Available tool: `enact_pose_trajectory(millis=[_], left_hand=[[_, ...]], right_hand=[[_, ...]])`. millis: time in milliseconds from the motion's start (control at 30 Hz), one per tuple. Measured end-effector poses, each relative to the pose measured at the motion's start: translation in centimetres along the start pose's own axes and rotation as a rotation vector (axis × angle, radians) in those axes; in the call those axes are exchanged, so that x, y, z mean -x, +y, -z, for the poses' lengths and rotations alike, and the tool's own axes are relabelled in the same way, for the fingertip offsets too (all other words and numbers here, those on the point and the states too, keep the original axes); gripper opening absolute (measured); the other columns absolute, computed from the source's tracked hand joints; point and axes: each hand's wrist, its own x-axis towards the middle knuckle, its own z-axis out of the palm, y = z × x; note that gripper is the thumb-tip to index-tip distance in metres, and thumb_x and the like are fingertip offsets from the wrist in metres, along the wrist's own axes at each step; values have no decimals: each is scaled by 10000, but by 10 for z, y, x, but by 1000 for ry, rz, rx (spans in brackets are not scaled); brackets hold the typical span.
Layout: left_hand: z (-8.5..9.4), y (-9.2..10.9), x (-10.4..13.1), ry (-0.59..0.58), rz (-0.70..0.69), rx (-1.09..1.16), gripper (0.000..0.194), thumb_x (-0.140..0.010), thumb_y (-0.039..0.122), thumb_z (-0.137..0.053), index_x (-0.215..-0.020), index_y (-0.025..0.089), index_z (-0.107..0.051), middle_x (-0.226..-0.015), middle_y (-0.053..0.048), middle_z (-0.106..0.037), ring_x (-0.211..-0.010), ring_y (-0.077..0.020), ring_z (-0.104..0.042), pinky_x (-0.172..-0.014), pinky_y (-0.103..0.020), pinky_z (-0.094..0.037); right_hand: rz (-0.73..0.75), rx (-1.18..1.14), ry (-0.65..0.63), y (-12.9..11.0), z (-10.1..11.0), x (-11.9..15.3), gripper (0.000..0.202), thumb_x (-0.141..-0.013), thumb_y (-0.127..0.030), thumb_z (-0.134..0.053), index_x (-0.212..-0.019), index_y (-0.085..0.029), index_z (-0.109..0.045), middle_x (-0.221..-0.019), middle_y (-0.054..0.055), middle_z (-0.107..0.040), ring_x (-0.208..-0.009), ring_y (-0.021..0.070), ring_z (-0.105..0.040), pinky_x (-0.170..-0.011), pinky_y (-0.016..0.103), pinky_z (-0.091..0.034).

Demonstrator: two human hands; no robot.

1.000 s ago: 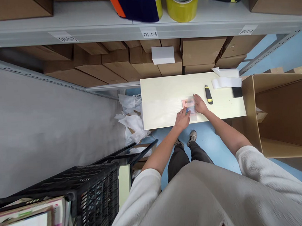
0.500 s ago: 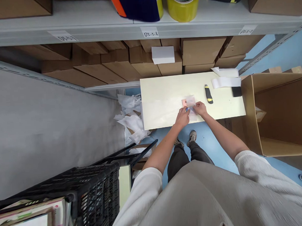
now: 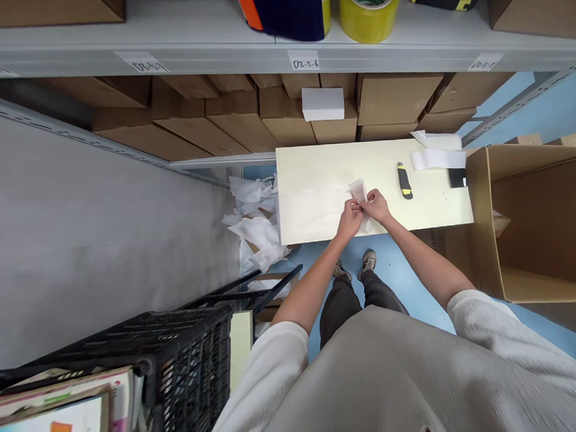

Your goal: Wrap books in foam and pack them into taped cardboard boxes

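Observation:
A thin, whitish translucent wrap (image 3: 358, 189) stands up between my hands near the front edge of the cream table (image 3: 310, 189). My left hand (image 3: 350, 218) pinches its left side, fingers closed. On the right side, my right hand (image 3: 376, 207) grips the same wrap, its fingertips close to the left ones. Whatever lies inside the wrap is hidden by folds and fingers. A black and yellow utility knife (image 3: 404, 180) rests on the table to the right of my hands.
White paper strips (image 3: 438, 158) and a black object (image 3: 457, 177) lie at the table's right end. A large open carton (image 3: 543, 281) stands to the right. Tape rolls (image 3: 369, 12) sit on the shelf above. A black crate (image 3: 189, 354) is at lower left.
The wrap has been folded over and the pink item on it no longer shows. My right hand has moved left, closer to my left hand. The view has shifted slightly.

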Motion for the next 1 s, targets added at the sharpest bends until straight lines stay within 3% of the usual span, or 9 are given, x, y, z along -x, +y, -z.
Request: enact_pose_trajectory(millis=[133,200,300,433,567,667,833,1000], left_hand=[[16,-1,2,66,40,94,280,-1026,269,-597,-1301,233,-557,-1145,-76,-782,-1048,-208,-768,-969,-363,-587],[26,-3,3,108,53,91,206,-1023,300,-625,-1215,241,-580,-1152,-70,-777,-1027,-208,-764,-940,-349,-588],[41,-10,3,178,99,4,104,-1021,245,-577,-1119,247,-611,-1087,-49,-772,-980,-211,-745,-912,-351,-579],[57,-21,-3,241,160,-162,118,-970,181,-559,-984,229,-666,-984,-64,-749,-1007,-242,-716,-929,-367,-560],[64,-28,-12,249,205,-320,146,-933,161,-590,-819,233,-648,-866,-67,-706,-1043,-270,-709,-952,-367,-547],[64,-31,-15,258,250,-304,118,-942,146,-592,-970,223,-677,-913,-68,-732,-1043,-272,-727,-970,-376,-554],[61,-36,-4,340,191,-241,369,-947,138,-607,-1309,211,-600,-1228,-122,-732,-1150,-260,-725,-1052,-401,-560],[59,-38,12,231,60,-233,441,-934,117,-612,-1363,218,-590,-1320,-136,-724,-1176,-276,-729,-1075,-445,-581]], right_hand=[[-25,-284,-171,-13,-9,7,397,-869,-637,-696,-914,-267,-560,-930,6,-661,-876,194,-649,-767,312,-582],[-75,-401,-254,-18,-14,10,419,-930,-674,-629,-935,-256,-609,-977,13,-695,-824,167,-667,-726,291,-581],[-80,-430,-307,-21,-21,12,326,-948,-567,-648,-981,-244,-678,-1045,19,-747,-801,138,-694,-721,264,-571],[-30,-341,-329,-14,-30,11,236,-909,-432,-659,-1028,-238,-720,-967,16,-768,-844,168,-715,-782,296,-595],[21,-186,-171,3,-37,9,185,-862,-326,-600,-966,-232,-721,-996,34,-778,-928,208,-714,-959,393,-605],[23,-99,-104,14,-39,9,210,-826,-267,-572,-966,-221,-721,-1127,70,-784,-983,227,-719,-1023,427,-591],[49,-7,-76,21,-44,11,272,-820,-231,-552,-1016,-190,-735,-1207,124,-764,-1005,251,-723,-1022,441,-594],[80,25,-64,25,-51,7,304,-823,-248,-535,-1035,-174,-741,-1154,128,-757,-1002,256,-715,-997,432,-604]])
